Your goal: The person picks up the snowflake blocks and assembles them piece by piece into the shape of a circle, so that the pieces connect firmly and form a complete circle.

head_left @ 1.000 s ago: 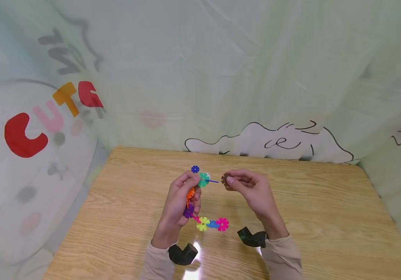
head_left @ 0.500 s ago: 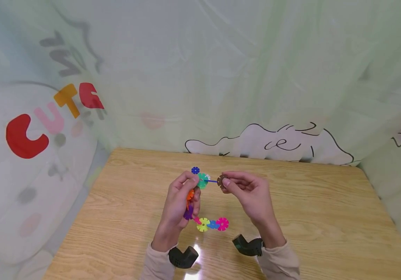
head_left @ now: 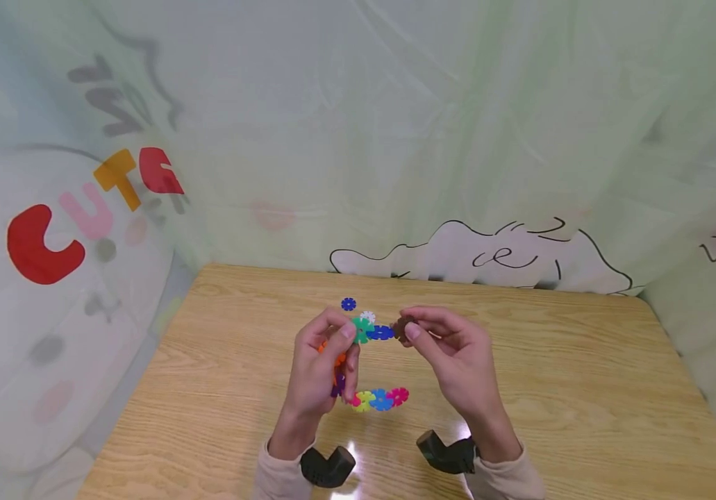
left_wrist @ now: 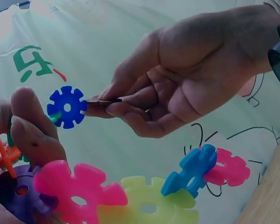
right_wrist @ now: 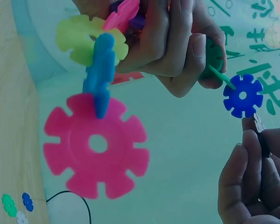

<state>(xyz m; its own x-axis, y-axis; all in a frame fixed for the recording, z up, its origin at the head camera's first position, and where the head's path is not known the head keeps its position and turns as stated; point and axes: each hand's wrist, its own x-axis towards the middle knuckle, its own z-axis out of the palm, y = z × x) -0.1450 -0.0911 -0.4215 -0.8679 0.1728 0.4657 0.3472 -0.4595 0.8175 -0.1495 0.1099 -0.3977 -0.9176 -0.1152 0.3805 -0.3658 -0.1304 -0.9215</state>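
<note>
My left hand [head_left: 323, 364] holds a chain of notched plastic snowflake discs and pinches its green disc [right_wrist: 214, 58]. From the green one juts a dark blue disc [left_wrist: 67, 107]. The chain also runs through orange [left_wrist: 7, 154], purple [left_wrist: 23, 192] and pink discs to a yellow disc [head_left: 364, 401], a light blue disc [head_left: 381, 399] and a pink end disc [right_wrist: 97, 145]. Between thumb and fingers my right hand [head_left: 458, 351] pinches a brown disc [head_left: 403, 328], its edge right at the dark blue disc's rim. Fingers cover part of the green and brown discs.
Past the hands, a loose blue disc [head_left: 348, 304] and a white disc [head_left: 367, 317] lie on the wooden table [head_left: 583, 389]. A loose green disc [right_wrist: 9, 205] lies beside them. A printed curtain [head_left: 395, 139] hangs behind the table.
My right hand has brought the brown disc leftward to the dark blue disc. The dark blue disc, earlier edge-on, now shows its face in the head view, and the chain has turned.
</note>
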